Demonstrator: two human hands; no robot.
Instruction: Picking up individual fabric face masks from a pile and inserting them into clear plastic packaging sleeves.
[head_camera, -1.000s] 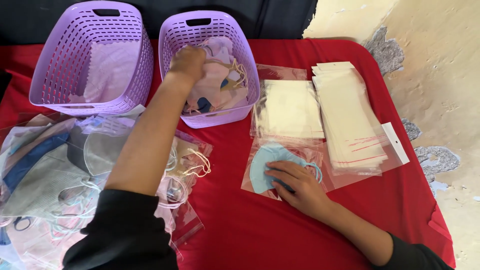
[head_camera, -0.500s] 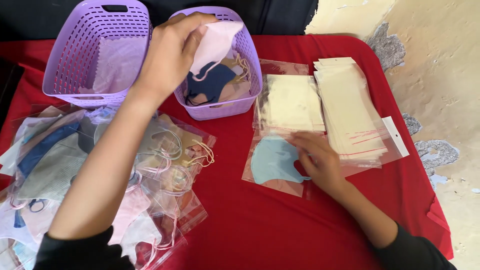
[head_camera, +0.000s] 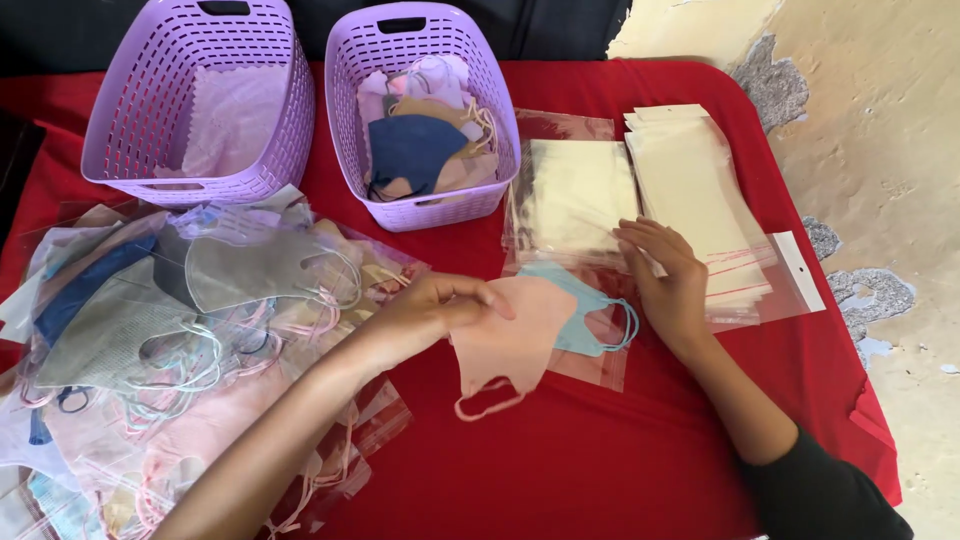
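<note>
**Masks, bags and baskets on a red tabletop**

Head view: masks lie across the red cloth-covered tabletop (head_camera: 560, 460) in several groups. The left hand (head_camera: 440, 305) pinches a pale pink fabric face mask (head_camera: 505, 340) by its upper edge and holds it low over the cloth, its ear loop trailing toward the person. The right hand (head_camera: 665, 275) rests flat, fingers spread and gripping nothing, on a clear plastic bag (head_camera: 590, 355) that lies just beside the pink mask; a light blue face mask (head_camera: 585, 315) sits at that bag, though whether it is inside or merely on top cannot be told. Under the right fingertips begins a stack of empty clear bags with cream backing (head_camera: 575, 195), and a second, taller stack of cream-backed bags with red seal strips (head_camera: 700, 200) lies to its right.

As for progress, a large heap of bagged masks in grey, blue and pink (head_camera: 180, 330) covers the left of the tabletop, which suggests much is already packed. The right purple plastic basket (head_camera: 425, 205) holds loose masks, navy and pink among them, so more remains. The left purple plastic basket (head_camera: 125, 150) holds only a pale sheet.
</note>
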